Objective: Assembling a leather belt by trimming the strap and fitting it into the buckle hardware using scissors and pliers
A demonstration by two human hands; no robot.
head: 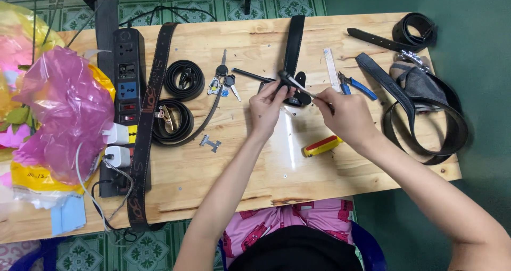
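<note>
1. Hands meet over the middle of the wooden table (223, 186), the left hand (268, 107) and the right hand (343, 114) drawn close to each other above a black belt (293, 45).
2. Left grip: fingertips pinched shut on the belt's end where a metal buckle piece (286, 79) shows, pressing it down. The belt's long axis runs straight away from the person, toward the table's far edge.
3. Right grip: closed around a thin metal tool (306, 92), which slants up and to the left so that its tip meets the buckle just beside the left fingertips. The left hand is therefore nearer the work point; the right stands off along the tool's length.
4. Just near of the right hand lies a yellow and red utility knife (322, 145), smooth plastic, apart from both hands.
5. Left of the hands: a small flat metal clasp (211, 143), a bunch of keys (223, 82), and two coiled black belts (178, 98), glossy leather.
6. Right of the hands: blue-handled pliers (357, 86) and a white ruler (331, 69), then a large looped belt (426, 122).
7. Farther left: a black power strip (126, 79) with white plugs, and crumpled pink plastic bags (64, 106).
</note>
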